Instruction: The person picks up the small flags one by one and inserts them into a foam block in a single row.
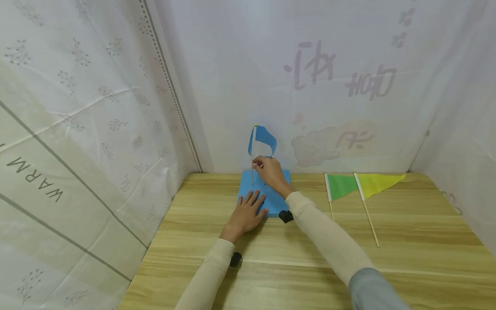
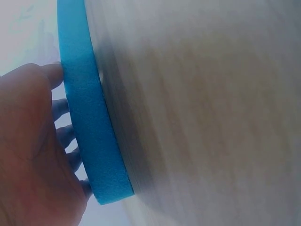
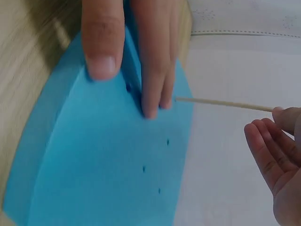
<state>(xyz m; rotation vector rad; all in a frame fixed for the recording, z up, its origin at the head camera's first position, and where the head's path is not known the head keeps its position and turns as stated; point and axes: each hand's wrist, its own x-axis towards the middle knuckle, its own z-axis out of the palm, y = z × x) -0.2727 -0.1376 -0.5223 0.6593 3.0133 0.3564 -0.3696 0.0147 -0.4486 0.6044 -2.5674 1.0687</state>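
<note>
A blue flag (image 1: 265, 137) on a thin wooden stick stands nearly upright over a blue foam block (image 1: 277, 203). My right hand (image 1: 270, 172) pinches the stick below the flag cloth. In the right wrist view the lower end of the stick (image 3: 221, 103) meets the block near its far edge, and several small holes show in the top face. With fingers spread, my left hand (image 1: 245, 216) rests flat on the near left part of the block. The left wrist view shows the block's side (image 2: 89, 108) lying against the table, the fingers reaching over it.
To the right on the wooden table (image 1: 422, 232) lie a green flag (image 1: 341, 186) and a yellow flag (image 1: 377, 184), side by side on sticks. Printed curtains (image 1: 232, 64) hang behind the table and to its sides. A black wrist camera (image 1: 286, 216) sits under my right wrist.
</note>
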